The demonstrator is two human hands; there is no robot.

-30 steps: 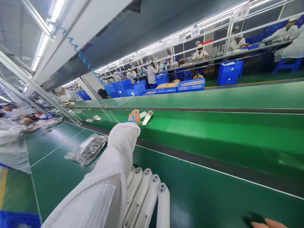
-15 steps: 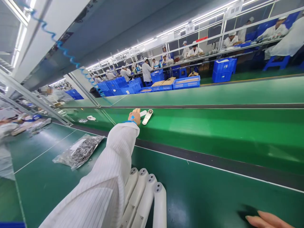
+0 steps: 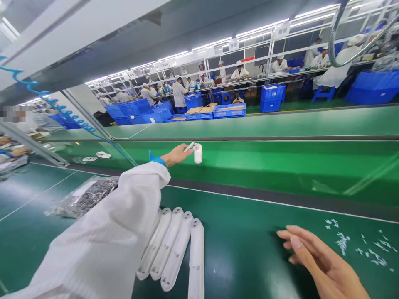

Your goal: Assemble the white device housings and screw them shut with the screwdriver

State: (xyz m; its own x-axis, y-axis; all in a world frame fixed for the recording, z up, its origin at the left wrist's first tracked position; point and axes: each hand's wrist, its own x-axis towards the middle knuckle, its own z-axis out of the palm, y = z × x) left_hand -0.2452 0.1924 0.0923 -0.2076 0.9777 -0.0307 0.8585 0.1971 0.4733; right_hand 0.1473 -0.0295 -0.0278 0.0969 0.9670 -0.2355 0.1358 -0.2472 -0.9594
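Note:
Over the bright green belt [image 3: 280,166], my left hand [image 3: 178,155] is closed on a small white part [image 3: 189,146]. A white piece [image 3: 198,153] hangs at its fingertips, blurred; whether the two are joined is unclear. Below my sleeve, several long white housings [image 3: 177,249] lie side by side on the dark green table [image 3: 243,249], with two dark holes at their upper ends. My right hand [image 3: 321,257] is held low over the table at the right, its fingers loosely bent and apart, holding nothing. Small white pieces [image 3: 343,243] are scattered beside it.
A clear bag of small metal parts [image 3: 90,197] lies left of my sleeve. Two flat white pieces [image 3: 103,155] rest on the belt's left part. A metal post [image 3: 90,116] and coiled blue hose [image 3: 59,109] stand at the left. Blue crates [image 3: 229,110] and co-workers are beyond.
The view has swung right. My left hand has picked up the white pieces from the belt. More of my right hand and the scattered pieces now show.

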